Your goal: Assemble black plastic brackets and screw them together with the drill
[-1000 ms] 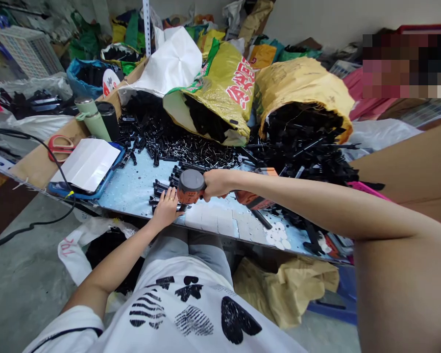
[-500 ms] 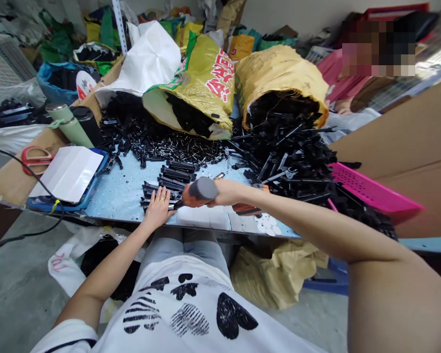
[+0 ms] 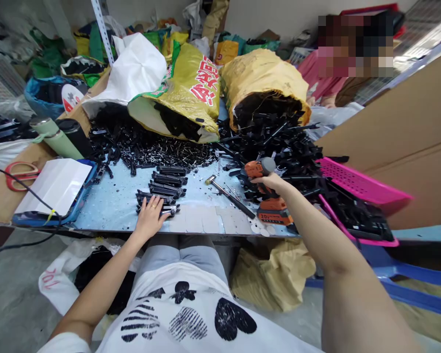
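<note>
Here's the right hand (image 3: 274, 182), grip clamped around the orange drill (image 3: 274, 204), just right of the hammer (image 3: 232, 196) on the blue tabletop (image 3: 125, 184)! Across the way, the left hand (image 3: 150, 216) lies over the nearest black parts (image 3: 169, 180) in the row, grip unclosed, thumb apart from the fingers.

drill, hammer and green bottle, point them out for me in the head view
drill (image 3: 272, 203): head view, orange base below the grip
hammer (image 3: 235, 200): head view, black part of the handle
green bottle (image 3: 63, 143): head view, side of its body
</note>
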A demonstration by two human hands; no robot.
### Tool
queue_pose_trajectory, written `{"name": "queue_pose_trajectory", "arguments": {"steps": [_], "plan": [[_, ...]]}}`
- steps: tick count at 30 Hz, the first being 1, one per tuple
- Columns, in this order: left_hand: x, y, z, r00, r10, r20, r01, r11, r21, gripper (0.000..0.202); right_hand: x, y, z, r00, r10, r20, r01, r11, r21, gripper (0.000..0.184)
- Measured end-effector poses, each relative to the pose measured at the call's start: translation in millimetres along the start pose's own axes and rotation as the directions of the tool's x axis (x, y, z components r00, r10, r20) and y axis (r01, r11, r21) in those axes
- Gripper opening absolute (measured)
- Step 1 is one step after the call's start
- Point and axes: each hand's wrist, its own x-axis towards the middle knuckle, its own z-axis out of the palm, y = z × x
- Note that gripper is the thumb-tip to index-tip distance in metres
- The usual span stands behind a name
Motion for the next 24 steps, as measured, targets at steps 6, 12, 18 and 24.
{"name": "queue_pose_trajectory", "arguments": {"steps": [6,12,18,24], "plan": [[-47.2,-30.6,-5.5,0.946,-0.281,-0.162,0.259,0.955,-0.142,0.037,-23.6,13.6,-12.7,0.990,0.050,-0.135,-0.077,0.976,-0.202,0.057],[-58.6,-34.7,11.5,0.920,-0.342,-0.189,0.268,0.904,-0.333,0.028,-68.9,-38.8,33.9,0.589,-0.428,-0.685,0.118,0.885,-0.451,0.050],[-46.7,-30.0,-1.3,0.885,-0.442,-0.150,0.372,0.862,-0.346,0.028,-12.4,-161.2,162.3,0.614,-0.786,0.071,0.709,0.510,-0.487,0.036],[-68.3,-3.1,-12.9,0.789,-0.595,0.153,0.501,0.478,-0.722,0.038,50.1,-218.2,188.5,0.638,-0.644,0.421,0.762,0.452,-0.463,0.039]]}}
